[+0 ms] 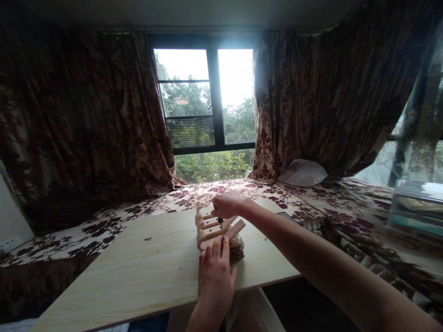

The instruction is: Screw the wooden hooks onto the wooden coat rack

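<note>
Grips dark-handled, metal-shafted screwdriver (220,221) in right hand (229,205). Rests left hand (215,272), with extended fingers, on pale slatted wooden piece (201,236) atop pale wood-grain worktop (138,263); cannot tell if pinching. Probably light, stiff; best held by curved side edge.

- Tool (221,222): hndl mostly hid in R hand (228,204); tip hid behind L hand (215,272).
- Wooden pc (200,235): near end partly covered by L hand.
- Bundle (237,252) by it: contents unclear.
- Dark flat item (285,215): mostly hid behind R arm (311,249); can't ID.
- Specks (147,239): too sm. to ID.
- Clear box (415,191): cut by R edge, contents blurry.
</note>
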`<state>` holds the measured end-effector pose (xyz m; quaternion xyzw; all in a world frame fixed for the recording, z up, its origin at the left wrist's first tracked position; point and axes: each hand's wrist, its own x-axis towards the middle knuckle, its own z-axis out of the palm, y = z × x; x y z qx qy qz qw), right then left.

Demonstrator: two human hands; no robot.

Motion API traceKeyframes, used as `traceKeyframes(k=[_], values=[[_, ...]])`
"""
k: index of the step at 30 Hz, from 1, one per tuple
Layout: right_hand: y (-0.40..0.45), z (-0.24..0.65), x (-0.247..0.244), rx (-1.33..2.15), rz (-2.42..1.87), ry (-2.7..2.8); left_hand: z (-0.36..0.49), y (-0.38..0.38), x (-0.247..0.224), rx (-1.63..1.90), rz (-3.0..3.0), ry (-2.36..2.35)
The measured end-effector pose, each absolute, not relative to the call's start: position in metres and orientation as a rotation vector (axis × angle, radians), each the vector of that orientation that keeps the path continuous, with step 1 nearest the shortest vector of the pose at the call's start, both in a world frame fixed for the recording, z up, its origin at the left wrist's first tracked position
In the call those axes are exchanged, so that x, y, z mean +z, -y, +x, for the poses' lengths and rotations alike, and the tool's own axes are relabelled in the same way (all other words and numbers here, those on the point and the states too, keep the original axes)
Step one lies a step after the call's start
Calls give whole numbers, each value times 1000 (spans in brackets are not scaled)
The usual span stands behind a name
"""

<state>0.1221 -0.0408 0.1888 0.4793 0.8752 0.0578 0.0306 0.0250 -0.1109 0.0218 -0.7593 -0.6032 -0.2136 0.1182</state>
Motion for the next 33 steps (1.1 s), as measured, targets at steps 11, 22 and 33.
traceKeyframes(k=[11,22,33], values=[[42,128,192,150,1460,-2700,26,111,23,-626,-2221,1783],[40,122,186,152,1476,-2717,25,110,20,-637,-2210,1771],[38,118,181,225,1518,-2729,23,110,12,-688,-2175,1719]])
